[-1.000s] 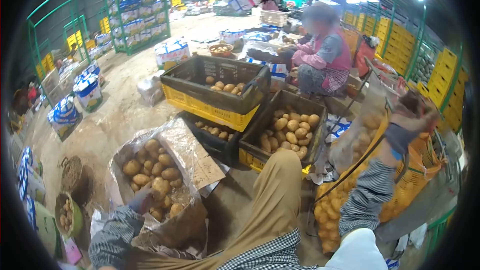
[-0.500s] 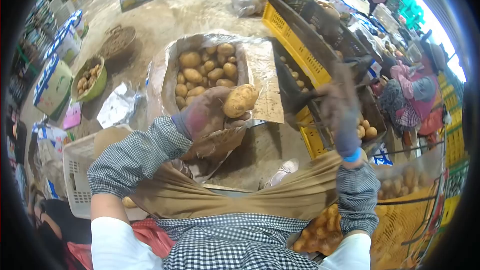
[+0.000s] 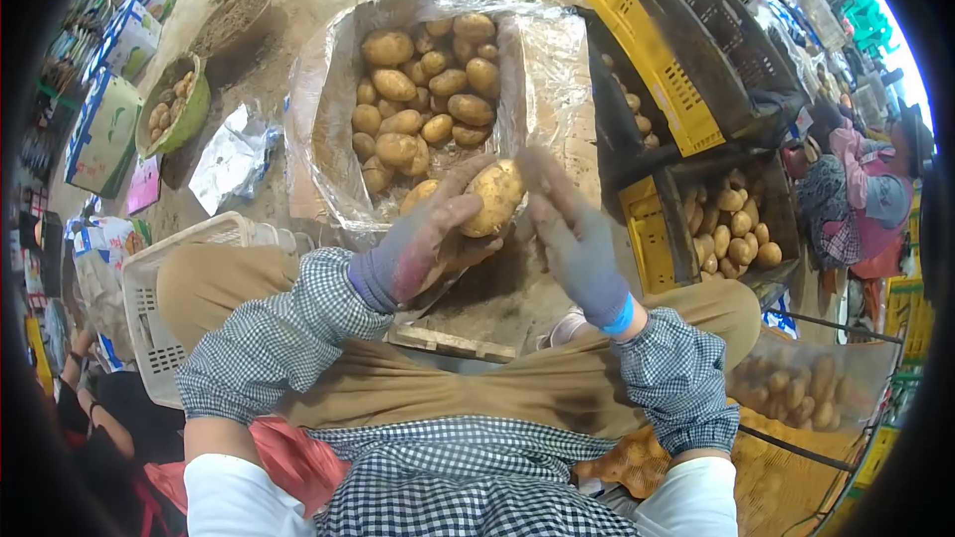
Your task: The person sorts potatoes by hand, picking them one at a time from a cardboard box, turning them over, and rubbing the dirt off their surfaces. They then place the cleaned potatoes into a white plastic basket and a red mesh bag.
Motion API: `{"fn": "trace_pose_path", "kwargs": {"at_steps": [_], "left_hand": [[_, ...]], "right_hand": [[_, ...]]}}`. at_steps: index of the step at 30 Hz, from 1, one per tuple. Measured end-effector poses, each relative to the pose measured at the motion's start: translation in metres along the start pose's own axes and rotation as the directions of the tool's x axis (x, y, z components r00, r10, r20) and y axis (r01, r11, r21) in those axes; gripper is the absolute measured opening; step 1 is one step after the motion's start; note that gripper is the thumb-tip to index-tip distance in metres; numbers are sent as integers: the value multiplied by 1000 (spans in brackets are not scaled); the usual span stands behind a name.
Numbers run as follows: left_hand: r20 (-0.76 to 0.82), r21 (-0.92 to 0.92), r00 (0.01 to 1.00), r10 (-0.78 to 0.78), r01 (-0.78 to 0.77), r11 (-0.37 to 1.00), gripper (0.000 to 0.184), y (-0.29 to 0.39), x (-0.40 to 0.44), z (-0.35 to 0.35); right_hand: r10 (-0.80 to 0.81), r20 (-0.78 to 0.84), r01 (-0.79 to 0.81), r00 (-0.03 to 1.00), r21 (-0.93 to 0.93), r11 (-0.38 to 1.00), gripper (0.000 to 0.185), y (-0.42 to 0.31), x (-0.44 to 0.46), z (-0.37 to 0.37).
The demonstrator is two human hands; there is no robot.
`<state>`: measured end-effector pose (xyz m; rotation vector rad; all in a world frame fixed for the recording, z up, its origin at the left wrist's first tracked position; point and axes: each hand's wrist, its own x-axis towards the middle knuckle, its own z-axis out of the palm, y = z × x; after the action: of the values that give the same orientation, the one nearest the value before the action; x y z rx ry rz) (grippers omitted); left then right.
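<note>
In my gloved left hand (image 3: 423,244) is a large potato (image 3: 494,199), with the fingers wrapped around its left and lower sides. My right hand (image 3: 577,239), also gloved, is at the potato's right end; its fingers are stretched out and the fingertips appear to touch the skin. Just beyond both hands stands a cardboard box (image 3: 311,129) lined with clear plastic, its right flap folded outward. Several potatoes (image 3: 395,85) lie inside it. Part of another potato (image 3: 419,195) shows right behind my left hand.
Yellow and black crates (image 3: 647,35) stand to the right, one holding loose potatoes (image 3: 736,229). A white plastic basket (image 3: 149,318) is beside my left knee. Farther left are a green bowl (image 3: 189,124) and a crumpled plastic sheet (image 3: 234,159). Another person (image 3: 865,184) sits at the right.
My right hand has come from the crates on the right to the potato in my left hand. The view has tipped downward, showing more of the box.
</note>
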<state>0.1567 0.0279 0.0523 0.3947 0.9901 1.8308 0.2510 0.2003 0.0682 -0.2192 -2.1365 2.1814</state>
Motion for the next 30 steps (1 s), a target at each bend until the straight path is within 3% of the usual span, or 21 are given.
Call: {"fn": "trace_pose_path", "kwargs": {"at_steps": [1, 2, 4, 7, 8, 10, 13, 14, 15, 16, 17, 18, 19, 20, 21, 22, 23, 24, 26, 27, 30], "left_hand": [[12, 105, 1000, 7, -8, 994, 52, 0, -1, -1], [105, 531, 966, 238, -257, 807, 56, -1, -1, -4], [310, 796, 870, 384, -458, 395, 59, -2, 0, -5], [3, 593, 970, 242, -196, 781, 73, -3, 5, -3], [31, 594, 972, 231, -204, 778, 73, -3, 5, -3], [151, 839, 936, 319, -292, 458, 73, 1, 6, -1], [114, 790, 915, 388, -320, 523, 79, -2, 8, 16], [252, 861, 866, 431, -404, 309, 81, 4, 11, 10], [87, 878, 955, 283, -208, 431, 83, 21, 3, 42], [126, 897, 953, 276, -228, 379, 82, 22, 7, 15], [164, 912, 949, 268, -250, 326, 82, 22, 11, -10], [133, 878, 970, 203, -211, 430, 77, 20, 19, -55], [162, 927, 969, 184, -214, 309, 75, 27, 15, -53], [177, 962, 969, 172, -207, 176, 72, 40, 8, -54], [212, 959, 956, 203, -244, 147, 67, 40, 8, -69], [243, 954, 942, 230, -275, 119, 62, 39, 11, -91], [204, 945, 957, 205, -247, 215, 61, 38, 15, -120], [173, 928, 972, 161, -215, 303, 60, 42, 27, -135], [-147, 878, 987, -68, 162, 449, 85, 56, 12, -91], [-194, 874, 977, -92, 215, 435, 83, 55, 17, -79], [-164, 916, 977, -140, 203, 347, 78, 37, 39, -49]], "right_hand": [[53, -72, -51, 996, 26, 998, 48, 0, 2, -5], [104, -144, -97, 984, 53, 994, 49, -1, 4, -11], [138, -130, -130, 982, 73, 989, 48, 4, 8, -19], [324, 63, -321, 944, 398, 859, 56, 16, 7, -13], [316, 36, -303, 948, 404, 863, 56, 18, 4, -12], [327, 192, -375, 925, 333, 865, 50, 9, 3, -5], [111, 153, -166, 982, 410, 897, 35, 26, 2, -18], [-7, 63, -24, 998, 476, 879, 31, 33, 2, -24], [-83, -69, 107, 994, 571, 814, 31, 14, -4, -32], [-158, -195, 248, 968, 641, 726, 32, -12, -16, -42], [-193, -357, 390, 914, 643, 659, 27, -34, -34, -58], [-229, -483, 517, 845, 632, 577, 22, -51, -49, -74], [-373, -579, 687, 725, 578, 439, 22, -53, -60, -96], [-498, -709, 860, 500, 339, 380, 21, -78, -88, -110], [-412, -804, 887, 429, 290, 358, 25, -89, -109, -146], [-707, -697, 952, 123, -119, 283, 28, -136, -155, -132], [-668, -732, 962, 135, -64, 264, 29, -156, -193, -159], [-611, -782, 983, -123, -182, 34, 29, -191, -221, -155], [-796, -488, 901, -359, -404, -159, 33, -196, -267, -206], [-836, -511, 971, -202, -214, -104, 27, -193, -285, -201], [-650, -752, 992, -109, -122, -26, 16, -179, -263, -204]]}}
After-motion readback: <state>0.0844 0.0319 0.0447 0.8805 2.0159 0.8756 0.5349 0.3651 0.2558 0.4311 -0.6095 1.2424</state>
